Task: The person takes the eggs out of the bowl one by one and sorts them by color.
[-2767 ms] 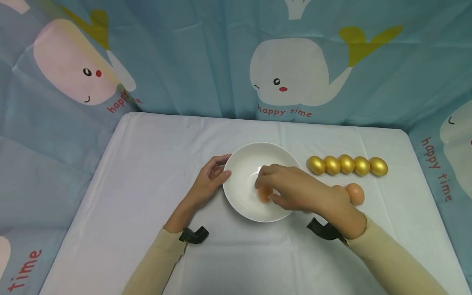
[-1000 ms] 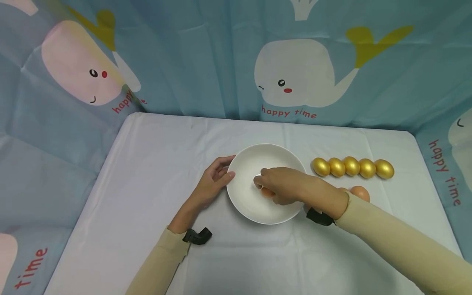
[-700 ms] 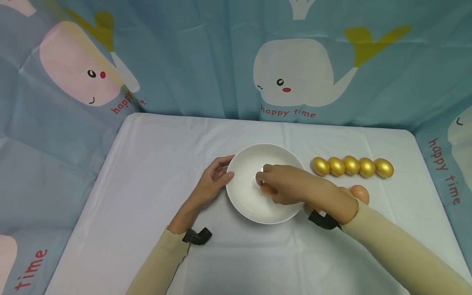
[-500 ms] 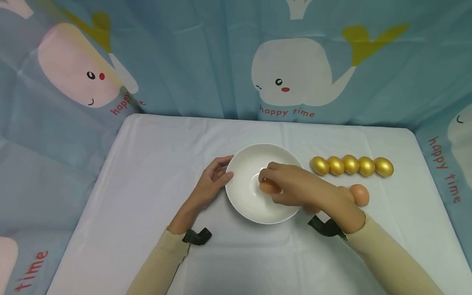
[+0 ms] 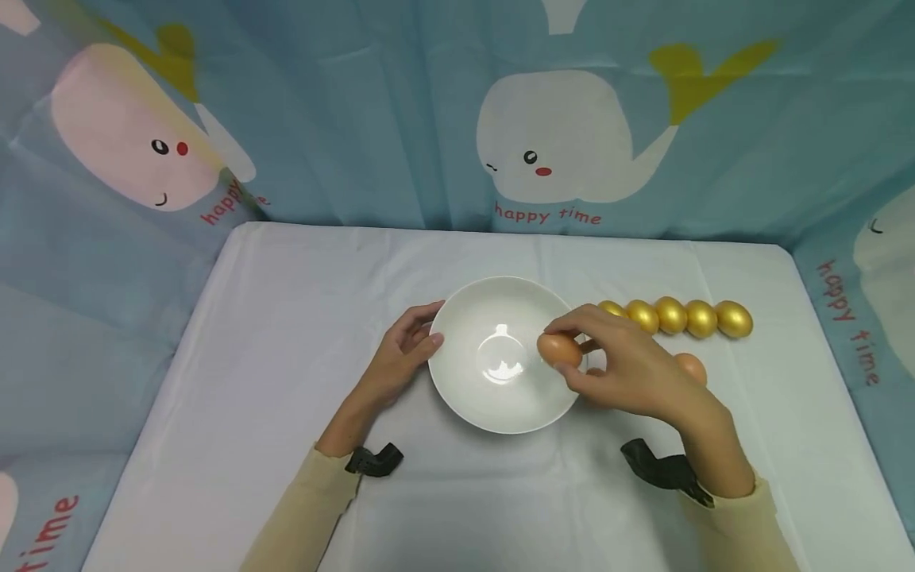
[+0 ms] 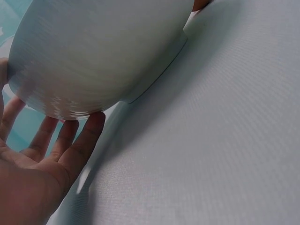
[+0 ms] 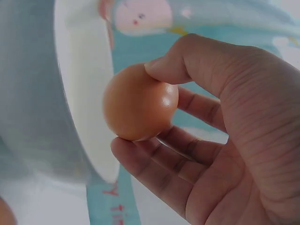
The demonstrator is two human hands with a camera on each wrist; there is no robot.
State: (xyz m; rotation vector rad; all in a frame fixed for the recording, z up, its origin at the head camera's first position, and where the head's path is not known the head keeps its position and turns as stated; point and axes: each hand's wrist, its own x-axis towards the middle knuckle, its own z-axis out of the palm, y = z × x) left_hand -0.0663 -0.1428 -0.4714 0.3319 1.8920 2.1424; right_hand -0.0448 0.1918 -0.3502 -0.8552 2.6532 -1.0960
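Observation:
A white bowl (image 5: 465,381) stands mid-table with its inside bare. At its left rim my left hand (image 5: 400,349) holds it, thumb at the rim; in the left wrist view the fingertips (image 6: 96,123) touch the outer wall. Over the bowl's right rim my right hand (image 5: 622,365) pinches a brown egg (image 5: 557,350) between thumb and fingers. The right wrist view shows the egg (image 7: 136,103) clear of the bowl wall (image 7: 33,93), thumb on one side and fingers on the other. Another brown egg (image 5: 690,368) is partly covered by my right hand.
A row of several golden eggs (image 5: 672,315) lies at the back right, its left end partly behind my right hand. Part of a brown egg (image 7: 3,213) shows low in the right wrist view. A blue whale-print curtain (image 5: 400,143) hangs behind the white-covered table (image 5: 300,318).
My right hand has brought the brown egg up and right, from the middle of the bowl to above its right rim. The left hand stays on the bowl.

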